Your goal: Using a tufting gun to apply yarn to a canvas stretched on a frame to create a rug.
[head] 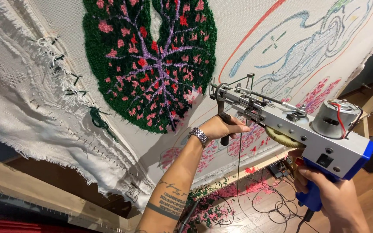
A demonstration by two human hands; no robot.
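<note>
A tufting gun [290, 125] runs from the middle of the frame to the lower right, held between both hands and pointed at a stretched white cloth [247, 26]. The left hand [221, 128], at the centre, is closed around the black front handle under the gun's nose; a metal watch [199, 136] sits on that wrist. The right hand [331, 196], at the lower right, is closed around the blue rear grip, just below the silver body and the round motor at the gun's back end. The needle tip sits near the cloth, but whether it touches cannot be made out.

The right forearm is cut off by the bottom edge. The left hand's fingers are mostly hidden behind the handle.

On the cloth, upper centre, is a tufted dark green leaf [147, 64] with pink spots and purple veins. To its right are drawn outlines in red and blue, partly filled. The cloth is pinned to a wooden frame [31, 185] along the lower left. Below, a wood floor [368, 181] carries black cables [277, 203] and scattered pink and green yarn scraps [212, 207].
</note>
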